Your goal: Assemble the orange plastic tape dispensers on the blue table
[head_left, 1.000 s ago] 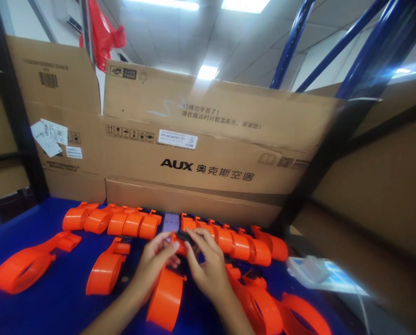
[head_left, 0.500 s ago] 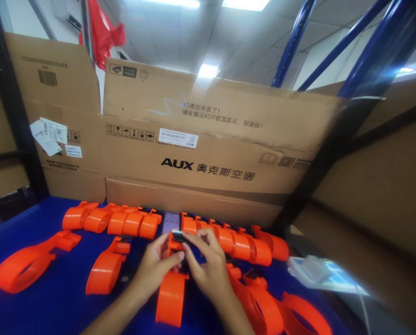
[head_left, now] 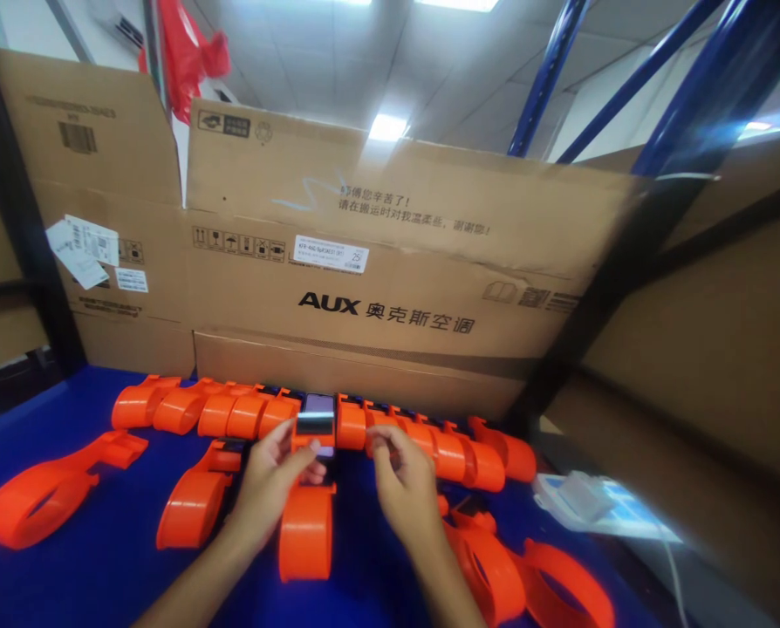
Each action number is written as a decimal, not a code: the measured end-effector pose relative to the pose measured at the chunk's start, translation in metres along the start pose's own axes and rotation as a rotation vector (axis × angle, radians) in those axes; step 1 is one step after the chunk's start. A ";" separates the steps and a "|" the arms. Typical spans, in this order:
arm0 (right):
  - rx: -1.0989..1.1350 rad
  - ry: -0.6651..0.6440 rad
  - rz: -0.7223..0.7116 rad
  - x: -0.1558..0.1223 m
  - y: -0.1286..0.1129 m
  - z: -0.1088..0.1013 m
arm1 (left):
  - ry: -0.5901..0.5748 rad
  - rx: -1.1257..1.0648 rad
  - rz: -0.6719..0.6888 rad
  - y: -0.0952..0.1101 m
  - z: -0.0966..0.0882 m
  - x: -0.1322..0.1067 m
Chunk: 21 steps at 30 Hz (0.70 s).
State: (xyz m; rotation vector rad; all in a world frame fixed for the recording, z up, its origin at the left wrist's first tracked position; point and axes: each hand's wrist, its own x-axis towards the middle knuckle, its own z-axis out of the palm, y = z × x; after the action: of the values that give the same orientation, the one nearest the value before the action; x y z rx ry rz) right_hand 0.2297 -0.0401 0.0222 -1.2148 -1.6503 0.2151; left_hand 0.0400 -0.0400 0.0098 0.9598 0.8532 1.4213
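My left hand (head_left: 276, 462) grips an orange plastic holder with a curved band (head_left: 306, 534), thumb in front and fingers behind. A glossy black rectangular piece (head_left: 315, 423) sits across the holder's upper end, facing me. The wide band hangs below my fingers. To the right, apart from the holder, is my right hand (head_left: 407, 475). Its thumb and forefinger are curled together near the back row; whether anything small is between them is hidden. Just behind the held holder lies a phone (head_left: 320, 402) with a lit pale screen.
Similar orange holders (head_left: 246, 417) stand in a row along the back of the blue table surface (head_left: 357, 558). Others lie at left (head_left: 33, 506) and right (head_left: 570, 580). A power strip (head_left: 605, 506) with a cable is at right. Cardboard (head_left: 390, 279) walls the back; dark posts flank it.
My right hand has come off the black piece and moved right. My left hand has shifted slightly left and turned the holder so that the black face shows more fully.
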 end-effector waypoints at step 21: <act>-0.787 -0.450 0.328 -0.008 0.007 -0.003 | 0.015 0.020 -0.001 0.011 -0.011 0.006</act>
State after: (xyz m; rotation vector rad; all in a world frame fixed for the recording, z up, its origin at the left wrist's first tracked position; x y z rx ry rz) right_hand 0.2358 -0.0441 0.0141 -2.1604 -1.9898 0.0294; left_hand 0.0256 -0.0343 0.0161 0.9650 0.8802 1.4225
